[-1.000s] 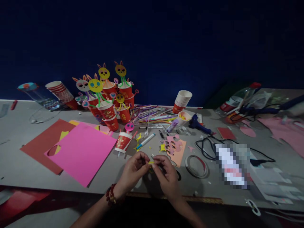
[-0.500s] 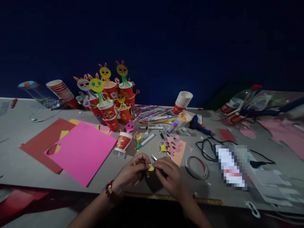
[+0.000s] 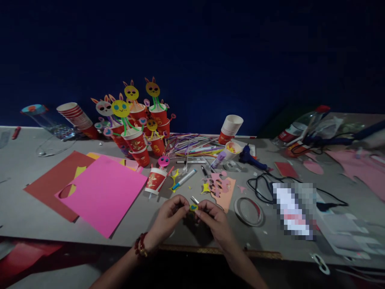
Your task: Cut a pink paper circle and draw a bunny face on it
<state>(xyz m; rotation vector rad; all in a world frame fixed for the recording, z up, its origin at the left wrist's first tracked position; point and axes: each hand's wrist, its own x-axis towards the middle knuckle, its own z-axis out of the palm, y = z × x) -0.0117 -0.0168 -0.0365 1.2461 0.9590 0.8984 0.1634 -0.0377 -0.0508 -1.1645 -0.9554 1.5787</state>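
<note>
Between my two hands, above the table's front edge, is a small yellow paper cutout (image 3: 193,207) with a blue-green mark on its face. My left hand (image 3: 168,214), a beaded bracelet on its wrist, pinches the cutout's left side. On the other side, the thumb and fingers of my right hand (image 3: 213,218) are closed on it as well. Just behind the fingertips lies a pointed metal tip (image 3: 195,199), its rest hidden. A red paper cup (image 3: 155,181) with a pink rabbit face (image 3: 164,160) leans beyond my left hand, near a blue-capped marker (image 3: 184,179).
Pink paper (image 3: 104,196) lies to the left. Several cups with rabbit faces (image 3: 120,108) stand behind it, beside scattered pipe cleaners (image 3: 195,146). Rightward are a roll of tape (image 3: 248,212), a blue glue gun (image 3: 252,158) with its black cable (image 3: 251,188), and a plastic bottle (image 3: 303,126).
The yellow cutout has been turned, so its blue-green mark now shows. My right fingers have shifted from over it to a pinch at its right edge.
</note>
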